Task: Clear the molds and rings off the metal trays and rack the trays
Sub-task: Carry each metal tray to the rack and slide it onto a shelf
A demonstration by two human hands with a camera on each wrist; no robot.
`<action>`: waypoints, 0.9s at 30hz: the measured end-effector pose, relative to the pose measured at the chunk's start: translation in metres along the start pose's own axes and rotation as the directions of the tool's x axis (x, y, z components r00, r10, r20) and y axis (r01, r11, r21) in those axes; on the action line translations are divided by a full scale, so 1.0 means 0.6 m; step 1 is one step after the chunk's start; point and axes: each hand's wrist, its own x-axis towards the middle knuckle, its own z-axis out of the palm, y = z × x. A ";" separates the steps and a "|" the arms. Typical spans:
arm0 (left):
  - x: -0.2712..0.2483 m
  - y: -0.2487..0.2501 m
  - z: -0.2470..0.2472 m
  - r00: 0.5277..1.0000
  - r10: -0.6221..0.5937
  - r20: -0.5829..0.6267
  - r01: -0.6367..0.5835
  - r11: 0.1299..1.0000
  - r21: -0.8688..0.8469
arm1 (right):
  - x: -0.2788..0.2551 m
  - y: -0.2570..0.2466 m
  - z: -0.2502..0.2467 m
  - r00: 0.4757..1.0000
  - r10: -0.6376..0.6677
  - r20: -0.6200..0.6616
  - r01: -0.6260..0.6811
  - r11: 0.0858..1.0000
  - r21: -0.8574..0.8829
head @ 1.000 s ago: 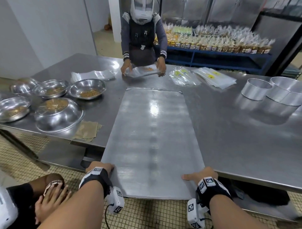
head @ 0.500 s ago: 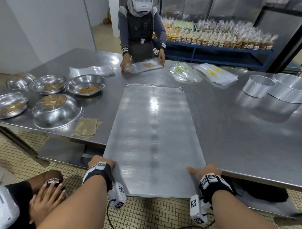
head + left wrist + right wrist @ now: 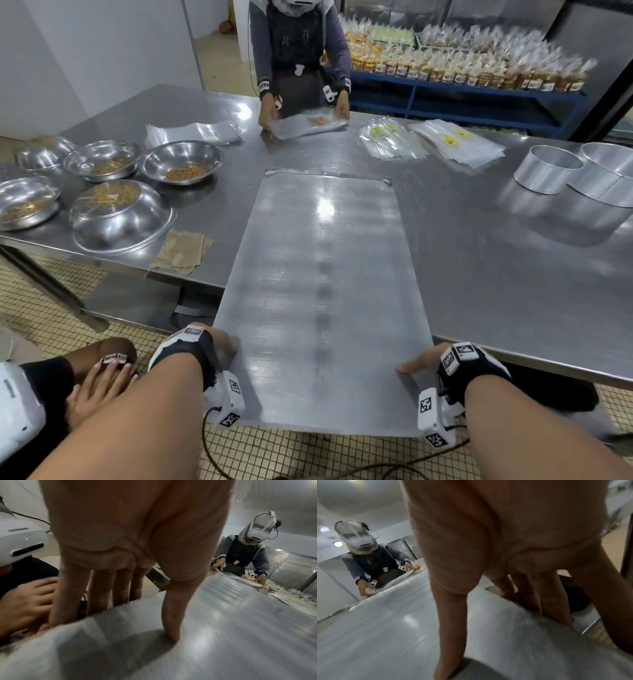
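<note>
My left hand (image 3: 219, 342) and right hand (image 3: 419, 361) each pinch the metal tray (image 3: 322, 291), thumbs on top, fingers beneath, its near end overhanging the steel table (image 3: 513, 274).

Under the tray (image 3: 322, 291), the fingers (image 3: 72, 582) of the left hand (image 3: 219, 339) and of the right hand (image 3: 416, 363) are hidden past its side edges. Its near edge blurs in both wrist views. At the tabletop's (image 3: 496, 274) right edge, one ring (image 3: 613, 178) is cut off by the frame.
</note>
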 end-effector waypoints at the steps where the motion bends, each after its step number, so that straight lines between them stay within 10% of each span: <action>1: 0.003 -0.003 0.002 0.999 -0.023 0.047 0.027 0.997 -0.078 | 0.004 0.003 -0.002 0.999 0.012 0.032 -0.012 1.000 0.003; 8: 0.002 0.007 0.031 0.998 0.043 -0.034 -0.050 0.969 -0.240 | 0.055 0.012 0.024 0.953 -0.144 -0.266 0.196 0.964 0.179; 18: 0.018 -0.002 0.037 1.000 0.007 0.003 -0.006 0.993 -0.115 | 0.071 0.014 0.054 0.968 -0.009 -0.252 0.039 0.993 0.115; 27: 0.030 0.002 0.048 0.999 0.012 -0.042 -0.026 0.933 -0.360 | 0.115 0.033 0.061 0.911 0.005 -0.413 0.095 0.970 0.223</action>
